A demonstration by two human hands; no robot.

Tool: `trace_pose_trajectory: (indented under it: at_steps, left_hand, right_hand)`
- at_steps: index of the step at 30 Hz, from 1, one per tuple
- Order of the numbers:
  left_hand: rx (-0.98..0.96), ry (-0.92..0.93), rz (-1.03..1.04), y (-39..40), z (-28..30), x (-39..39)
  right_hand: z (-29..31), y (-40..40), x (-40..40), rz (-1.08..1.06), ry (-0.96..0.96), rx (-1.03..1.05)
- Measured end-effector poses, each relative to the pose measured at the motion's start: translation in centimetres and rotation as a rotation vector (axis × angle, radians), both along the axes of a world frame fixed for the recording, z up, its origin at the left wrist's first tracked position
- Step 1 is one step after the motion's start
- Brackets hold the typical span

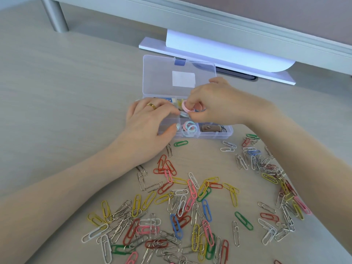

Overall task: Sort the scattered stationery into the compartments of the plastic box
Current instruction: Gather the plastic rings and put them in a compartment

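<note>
The step in hand looked like the sorting of small plastic rings into the clear plastic box (215, 135), with the paper clips not yet begun. The right hand (213, 103) hovered over the middle of the box, its fingertips pinched narrowly on a pink ring (185, 107); something bluish showed under its fingers, too hidden to name. The left hand (150, 122) lay flat on the left end of the box, fingers half-spread, holding nothing and seemingly steadying it.

Just below the right hand's fingertips, a front compartment held a small cluster of rings (189, 128), pink, pale blue and white. To the right of that, under the right wrist, another compartment held a brown USB stick (211, 128). The lid (162, 77) stood open beyond both hands, with a white label on it.

The next move probably called for lowering the pink ring into the ring compartment and letting go, then turning to the paper clips (181, 212), which lay scattered in many colours across the surface (57, 111) between the forearms and nearer the person.
</note>
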State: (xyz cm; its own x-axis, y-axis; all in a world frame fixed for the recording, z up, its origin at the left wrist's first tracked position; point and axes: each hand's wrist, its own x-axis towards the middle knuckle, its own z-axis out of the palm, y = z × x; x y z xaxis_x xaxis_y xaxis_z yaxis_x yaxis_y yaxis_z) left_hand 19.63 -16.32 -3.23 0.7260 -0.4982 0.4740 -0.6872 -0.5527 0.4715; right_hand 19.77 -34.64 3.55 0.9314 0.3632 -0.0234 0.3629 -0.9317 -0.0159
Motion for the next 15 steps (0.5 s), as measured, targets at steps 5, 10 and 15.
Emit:
trace_pose_trajectory:
  at_steps: [5,10,15]
  left_hand:
    - [0.007,0.015,0.007,0.0,0.1,0.1]
    - [0.018,0.025,0.008,0.0,0.2,0.0]
    - [0.033,0.044,-0.002,0.0,0.3,0.0]
  right_hand:
    - [0.2,0.1,-0.3,0.010,0.145,0.085]
    - [0.1,-0.3,-0.7,-0.009,0.135,0.107]
    - [-0.1,-0.4,-1.4,-0.033,0.106,0.130]
